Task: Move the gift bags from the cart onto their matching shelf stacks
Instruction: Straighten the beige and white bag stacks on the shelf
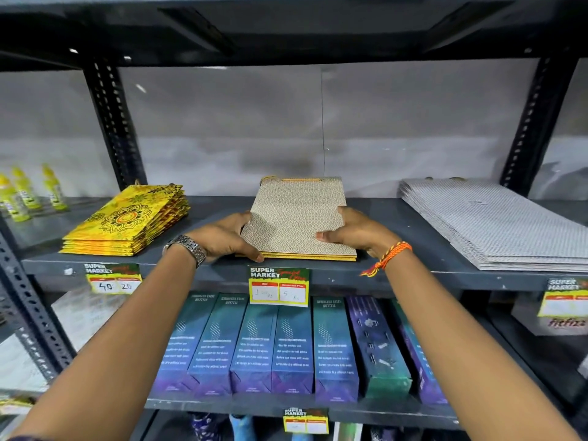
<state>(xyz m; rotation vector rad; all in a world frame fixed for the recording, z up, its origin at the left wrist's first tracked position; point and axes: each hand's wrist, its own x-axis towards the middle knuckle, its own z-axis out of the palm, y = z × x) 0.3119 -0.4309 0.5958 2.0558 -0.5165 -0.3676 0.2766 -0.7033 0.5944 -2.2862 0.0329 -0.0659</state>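
Note:
A small stack of beige gift bags [292,218] with a fine gold pattern lies flat in the middle of the grey metal shelf [222,265]. My left hand [222,237] grips the stack's left edge, thumb under the front corner. My right hand [353,230] holds the right edge with its thumb pressed on top. Further left on the same shelf lies a stack of yellow mandala gift bags [127,221]. On the right sits a stack of large white dotted gift bags [496,221]. The cart is out of view.
Yellow-green bottles [25,194] stand at the far left of the shelf. Blue and purple bottle boxes [286,348] fill the shelf below. Price tags [279,285] hang from the shelf edges. Dark slotted uprights [111,122] frame the bay, with another shelf overhead.

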